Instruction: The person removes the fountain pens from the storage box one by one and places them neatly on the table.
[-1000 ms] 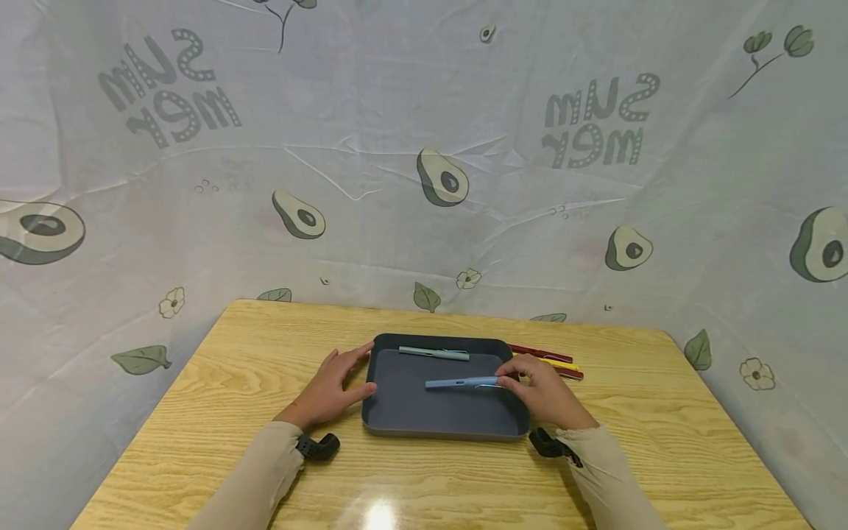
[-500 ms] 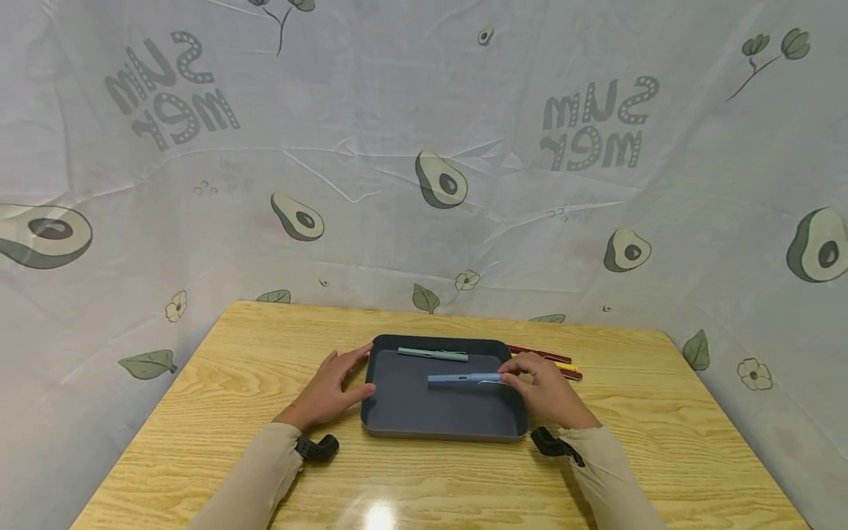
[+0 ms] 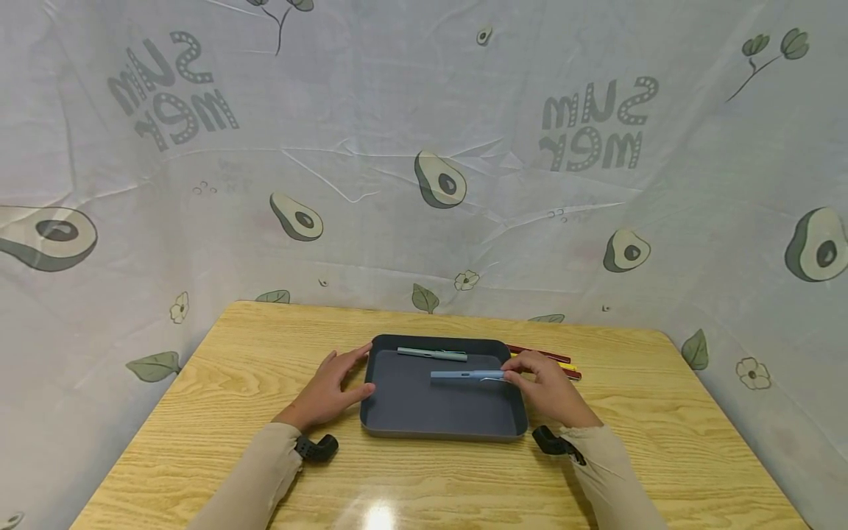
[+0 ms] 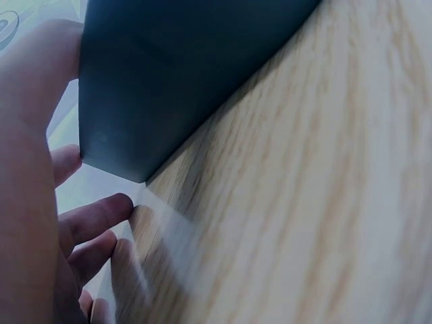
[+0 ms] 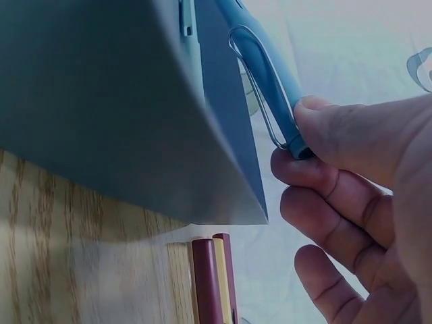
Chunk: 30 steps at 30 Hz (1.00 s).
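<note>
Between the thumb and fingertips of my right hand (image 3: pixel 546 390) is the clip end of a light blue pen (image 3: pixel 464 375). In the right wrist view this blue pen (image 5: pixel 273 71), with its wire clip, is pinched near the tray's rim. It lies across the right half of a dark grey tray (image 3: pixel 437 408) in the head view; whether it touches the tray floor I cannot tell. A mint-green pen (image 3: pixel 430 354) lies along the tray's far side. My left hand (image 3: pixel 329 389) rests at the tray's left edge, fingers spread, thumb and a fingertip touching its wall (image 4: pixel 155 81).
Just right of the tray, partly behind my right hand, lie a dark red pen (image 3: pixel 539 353), a yellow pen (image 3: pixel 566 366) and another dark red pen (image 3: pixel 571 374). The wooden table (image 3: pixel 424 486) ends at a patterned cloth (image 3: pixel 371 243) behind.
My right hand has shifted the blue pen slightly right and away from me, and the pen now lies more level across the tray. My left hand stays in place.
</note>
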Motion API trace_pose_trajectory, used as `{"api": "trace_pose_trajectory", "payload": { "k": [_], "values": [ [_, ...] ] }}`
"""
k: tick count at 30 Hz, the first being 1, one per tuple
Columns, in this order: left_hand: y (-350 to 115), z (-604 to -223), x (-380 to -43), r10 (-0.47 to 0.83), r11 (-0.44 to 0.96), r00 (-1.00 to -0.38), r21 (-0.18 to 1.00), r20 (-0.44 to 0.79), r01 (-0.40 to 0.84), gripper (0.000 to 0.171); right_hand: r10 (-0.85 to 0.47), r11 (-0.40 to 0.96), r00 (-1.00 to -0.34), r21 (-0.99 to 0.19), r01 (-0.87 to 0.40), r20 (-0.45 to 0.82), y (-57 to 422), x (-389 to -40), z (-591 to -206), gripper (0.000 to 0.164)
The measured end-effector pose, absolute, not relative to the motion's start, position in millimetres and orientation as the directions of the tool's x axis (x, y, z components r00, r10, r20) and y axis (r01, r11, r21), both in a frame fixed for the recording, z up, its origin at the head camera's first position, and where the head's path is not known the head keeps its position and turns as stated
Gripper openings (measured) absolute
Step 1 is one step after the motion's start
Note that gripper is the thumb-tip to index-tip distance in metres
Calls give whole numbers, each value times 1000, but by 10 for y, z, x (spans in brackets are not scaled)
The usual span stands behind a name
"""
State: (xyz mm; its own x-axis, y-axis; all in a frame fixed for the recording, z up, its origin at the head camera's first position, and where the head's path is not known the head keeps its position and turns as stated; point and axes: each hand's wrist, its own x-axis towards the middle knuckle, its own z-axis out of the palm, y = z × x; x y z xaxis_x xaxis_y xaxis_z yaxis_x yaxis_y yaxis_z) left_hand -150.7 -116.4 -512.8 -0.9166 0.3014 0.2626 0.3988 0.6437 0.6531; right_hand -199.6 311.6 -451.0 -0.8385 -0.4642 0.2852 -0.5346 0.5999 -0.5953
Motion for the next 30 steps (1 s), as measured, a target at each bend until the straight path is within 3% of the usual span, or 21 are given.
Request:
{"api": "trace_pose_trajectory", "payload": {
  "k": [30],
  "values": [
    [-1149, -5131, -1512, 302, 648, -916, 648, 264, 401, 78, -432, 566, -838, -624, -539, 332, 3248, -2049, -4557, 11]
  ]
}}
